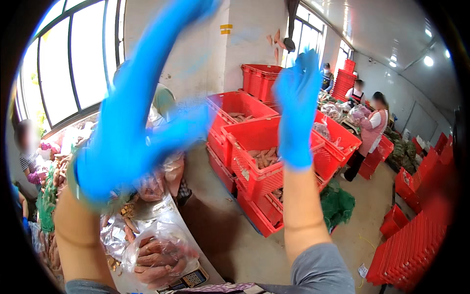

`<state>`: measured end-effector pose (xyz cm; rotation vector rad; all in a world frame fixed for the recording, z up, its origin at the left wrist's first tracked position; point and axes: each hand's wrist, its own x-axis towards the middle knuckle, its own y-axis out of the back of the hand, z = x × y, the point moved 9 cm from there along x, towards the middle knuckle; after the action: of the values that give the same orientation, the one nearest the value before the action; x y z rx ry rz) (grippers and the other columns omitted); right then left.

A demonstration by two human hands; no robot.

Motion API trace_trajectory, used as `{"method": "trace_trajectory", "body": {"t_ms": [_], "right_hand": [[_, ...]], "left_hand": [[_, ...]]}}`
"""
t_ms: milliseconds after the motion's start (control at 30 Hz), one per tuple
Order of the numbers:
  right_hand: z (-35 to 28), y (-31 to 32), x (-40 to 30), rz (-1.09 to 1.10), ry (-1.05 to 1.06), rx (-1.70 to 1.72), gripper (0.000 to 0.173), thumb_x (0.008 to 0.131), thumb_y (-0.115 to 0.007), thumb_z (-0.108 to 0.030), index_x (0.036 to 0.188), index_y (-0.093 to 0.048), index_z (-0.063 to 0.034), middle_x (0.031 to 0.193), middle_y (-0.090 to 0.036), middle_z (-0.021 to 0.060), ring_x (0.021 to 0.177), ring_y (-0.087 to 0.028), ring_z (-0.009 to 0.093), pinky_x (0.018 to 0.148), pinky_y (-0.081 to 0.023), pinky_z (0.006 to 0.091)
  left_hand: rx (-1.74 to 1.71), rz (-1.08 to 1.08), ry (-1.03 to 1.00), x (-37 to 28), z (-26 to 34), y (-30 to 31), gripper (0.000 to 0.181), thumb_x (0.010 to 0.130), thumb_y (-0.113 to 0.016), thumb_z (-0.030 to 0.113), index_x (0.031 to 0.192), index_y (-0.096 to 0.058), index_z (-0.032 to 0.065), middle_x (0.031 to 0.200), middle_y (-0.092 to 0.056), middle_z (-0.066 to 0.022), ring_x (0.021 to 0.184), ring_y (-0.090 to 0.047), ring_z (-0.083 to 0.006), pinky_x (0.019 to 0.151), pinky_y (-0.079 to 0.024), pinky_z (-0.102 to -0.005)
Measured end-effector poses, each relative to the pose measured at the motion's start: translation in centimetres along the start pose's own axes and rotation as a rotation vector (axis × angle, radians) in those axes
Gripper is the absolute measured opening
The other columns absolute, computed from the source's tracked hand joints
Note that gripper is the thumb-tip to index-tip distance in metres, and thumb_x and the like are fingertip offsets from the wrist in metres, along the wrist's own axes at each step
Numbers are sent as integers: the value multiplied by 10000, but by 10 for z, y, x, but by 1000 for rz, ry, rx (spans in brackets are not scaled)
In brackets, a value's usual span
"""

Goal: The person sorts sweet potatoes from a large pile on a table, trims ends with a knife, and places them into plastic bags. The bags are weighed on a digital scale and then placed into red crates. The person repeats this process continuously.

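Both of my hands are raised in blue gloves. My left hand (pixel 136 121), large and blurred, has its thumb spread from the fingers, and nothing shows in it. My right hand (pixel 299 110) is lifted in front of stacked red plastic crates (pixel 253 176); its fingers are blurred, so their hold is unclear. Several sweet potatoes (pixel 277 40) are in the air beyond it, above the crates. Below my hands, a clear plastic bag of sweet potatoes (pixel 158 257) rests on a digital scale (pixel 194 277) on the metal table (pixel 183 220).
Sweet potatoes (pixel 55 176) and green netting (pixel 46 205) are heaped at left, where people stand. More green netting (pixel 336 202) lies on the floor beside the crates. Stacked red crates (pixel 407 250) stand at right. Co-workers, one with a pink sleeve (pixel 365 125), work farther back.
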<state>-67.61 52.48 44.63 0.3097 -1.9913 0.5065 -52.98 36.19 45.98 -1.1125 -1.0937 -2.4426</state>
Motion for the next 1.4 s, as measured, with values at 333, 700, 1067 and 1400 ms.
{"method": "trace_trajectory", "body": {"t_ms": [333, 700, 1067, 1400], "right_hand": [[9, -206, -261, -809, -699, 395, 597, 848, -557, -16, 1397, -326, -61, 1354, -434, 99, 1097, -532, 195, 958, -411, 332], [-66, -444, -601, -1277, -1456, 659, 438, 877, -552, -20, 1306, -471, -46, 1177, -578, 101, 1012, -579, 154, 895, -459, 288], [-10, -505, -706, -1422, -1742, 438, 365, 931, -520, -141, 1277, -488, -27, 1156, -587, 84, 1021, -571, 137, 709, -490, 221], [48, -573, -727, -1321, -1780, 501, 352, 933, -522, -174, 1247, -513, -17, 1141, -589, 99, 1032, -570, 170, 919, -445, 304]], "left_hand": [[553, -118, 484, -305, -117, 128, 751, 815, -628, 181, 1444, -243, 43, 1475, -274, -168, 1364, -248, -343, 1109, -217, -420], [667, 434, 1335, -803, -163, 420, 441, 884, -564, 273, 1246, -526, 25, 1186, -589, -162, 1091, -566, -254, 926, -440, -348], [658, 514, 1415, -848, -367, 349, 420, 816, -556, 282, 1183, -573, 77, 1068, -623, -202, 977, -599, -360, 854, -475, -424], [-98, 646, 1559, -911, -410, 330, 314, 839, -596, 259, 1015, -622, 0, 897, -639, -70, 805, -571, -162, 741, -456, -310]]}}
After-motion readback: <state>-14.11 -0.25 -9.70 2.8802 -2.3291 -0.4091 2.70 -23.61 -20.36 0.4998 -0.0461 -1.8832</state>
